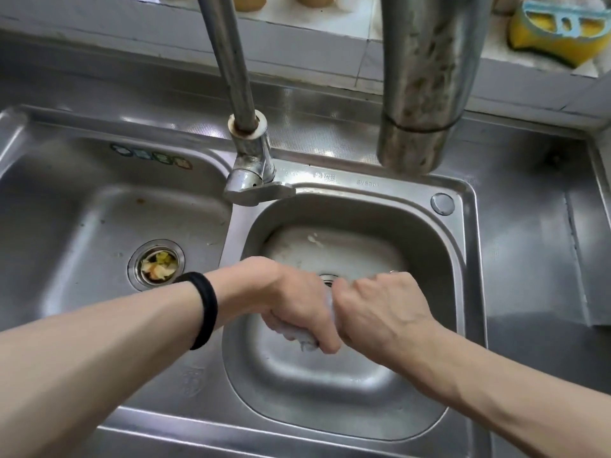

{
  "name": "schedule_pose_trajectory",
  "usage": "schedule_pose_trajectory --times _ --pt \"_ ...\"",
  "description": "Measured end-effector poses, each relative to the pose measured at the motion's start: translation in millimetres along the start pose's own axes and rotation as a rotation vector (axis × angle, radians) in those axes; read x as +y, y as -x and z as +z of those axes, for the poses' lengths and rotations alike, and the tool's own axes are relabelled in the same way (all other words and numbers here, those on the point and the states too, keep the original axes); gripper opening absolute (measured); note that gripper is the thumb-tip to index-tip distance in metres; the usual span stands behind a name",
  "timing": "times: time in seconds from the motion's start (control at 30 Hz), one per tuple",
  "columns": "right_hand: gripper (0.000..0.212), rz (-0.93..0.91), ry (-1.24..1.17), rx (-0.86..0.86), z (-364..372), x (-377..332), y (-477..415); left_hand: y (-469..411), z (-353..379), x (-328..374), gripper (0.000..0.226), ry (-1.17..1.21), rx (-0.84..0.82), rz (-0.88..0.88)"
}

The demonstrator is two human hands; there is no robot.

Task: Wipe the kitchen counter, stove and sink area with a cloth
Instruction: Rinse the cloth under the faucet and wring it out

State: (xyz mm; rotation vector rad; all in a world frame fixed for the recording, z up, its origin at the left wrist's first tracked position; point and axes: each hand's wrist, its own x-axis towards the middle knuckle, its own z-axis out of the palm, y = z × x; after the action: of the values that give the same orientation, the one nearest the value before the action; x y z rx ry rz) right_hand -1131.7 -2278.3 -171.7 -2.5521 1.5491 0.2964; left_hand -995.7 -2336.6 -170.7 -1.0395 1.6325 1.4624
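Note:
Both hands are clenched together over the small right basin (347, 401) of a steel double sink. My left hand (294, 302), with a black band on its wrist, and my right hand (383, 309) are shut on a rolled white cloth (309, 342). Only a short twisted end of the cloth shows below my left fist; the rest is hidden inside the hands. The cloth hangs above the basin floor, in front of the right drain (328, 278).
The large left basin (66, 233) has food scraps in its drain strainer (157, 265). The tap base (253, 170) stands between the basins, and its spout (420, 94) reaches over the right basin. A yellow sponge (558, 31) lies on the tiled ledge. Steel counter (535, 259) runs right.

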Motion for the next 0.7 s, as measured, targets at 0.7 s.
schedule_pose_trajectory --times 0.7 --pt "0.045 0.398 -1.116 -0.542 6.3 -14.2 -4.7 -21.5 16.7 -42.0 0.032 -0.936 0.913 0.604"
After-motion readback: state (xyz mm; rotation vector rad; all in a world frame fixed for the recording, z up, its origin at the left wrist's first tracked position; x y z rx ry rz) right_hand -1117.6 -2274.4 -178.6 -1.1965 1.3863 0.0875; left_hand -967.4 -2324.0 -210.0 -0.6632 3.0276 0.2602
